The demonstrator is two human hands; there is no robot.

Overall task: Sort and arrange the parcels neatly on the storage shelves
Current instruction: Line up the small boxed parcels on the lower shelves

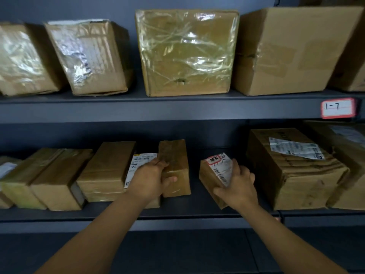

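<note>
Where parcels (pixel 186 52) sit, dark shelves (pixel 158 109), grey wall (pixel 79 8)

Two dark shelf boards cross the frame, one upper shelf (pixel 158 107) and one lower shelf (pixel 177 218); five cardboard parcels (pixel 187 52) stand on the upper one, the fifth cut off at the right edge; nine more seem to sit on the lower one, though the crowded lower left leaves that count unsure; one red-bordered tag (pixel 337 107) at centre right; two hands, the left hand (pixel 152 175) on one narrow parcel (pixel 173 153), the right hand (pixel 239 184) on one small labelled parcel (pixel 209 175)
</note>
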